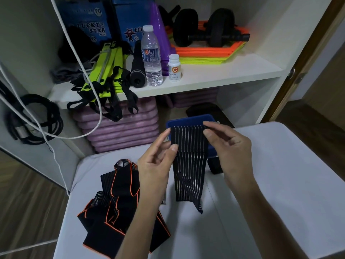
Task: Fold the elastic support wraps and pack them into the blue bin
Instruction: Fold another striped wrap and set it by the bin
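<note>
A person stands at a white table (pixel 261 184), both bare hands raised over it. The left hand (pixel 155 165) pinches the left edge of a black ribbed elastic wrap (pixel 188 159) between thumb and forefinger, the other fingers loosely curled. The right hand (pixel 229 146) pinches the wrap's top right corner the same way. Held by these two points, the strip hangs flat and straight, its lower end trailing onto the table — likely a way to square it before folding. The blue bin (pixel 190 120) sits at the table's far edge directly behind the raised wrap, so a finished fold has only a short way to go; its inside cannot be seen. More wraps, black with orange trim (pixel 119 202), lie in a loose heap at the table's left, under the left forearm, seemingly awaiting their turn. Beyond is a white shelf (pixel 205 75) holding a water bottle (pixel 151 57), a small pill bottle (pixel 174 67) and a dumbbell (pixel 205 32).
</note>
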